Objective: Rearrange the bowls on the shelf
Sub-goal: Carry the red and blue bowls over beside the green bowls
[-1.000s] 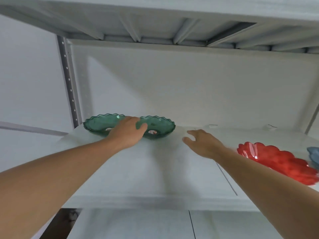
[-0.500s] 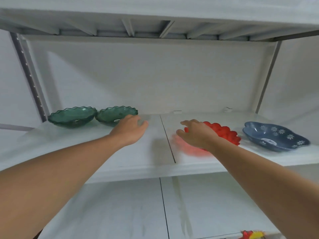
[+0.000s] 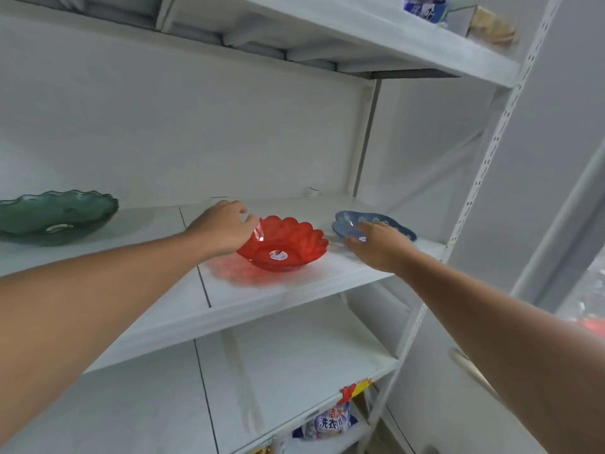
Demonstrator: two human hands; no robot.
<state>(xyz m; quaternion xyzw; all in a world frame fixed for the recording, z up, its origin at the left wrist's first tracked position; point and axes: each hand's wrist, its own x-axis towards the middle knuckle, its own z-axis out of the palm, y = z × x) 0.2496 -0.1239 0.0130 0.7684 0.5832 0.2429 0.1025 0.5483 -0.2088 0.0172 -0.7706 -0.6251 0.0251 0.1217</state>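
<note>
A red scalloped plastic bowl (image 3: 294,244) stands in the middle of the white shelf (image 3: 278,290). My left hand (image 3: 222,227) is at its left rim, fingers curled over the edge. To the right lies a blue dish with white flowers (image 3: 348,221). My right hand (image 3: 379,245) reaches over the dish's near edge with fingers spread, covering part of it. A green wavy-rimmed glass bowl (image 3: 55,217) sits at the far left, cut off by the frame edge.
A perforated white upright post (image 3: 484,178) bounds the shelf on the right. Another shelf runs overhead with packages (image 3: 425,8) on it. Two lower shelves lie below; a detergent bag (image 3: 330,421) sits on the bottom one.
My view has swung right. My left hand left the green bowls and moved to the red bowl's rim. My right hand shifted from the red bowl to the blue dish.
</note>
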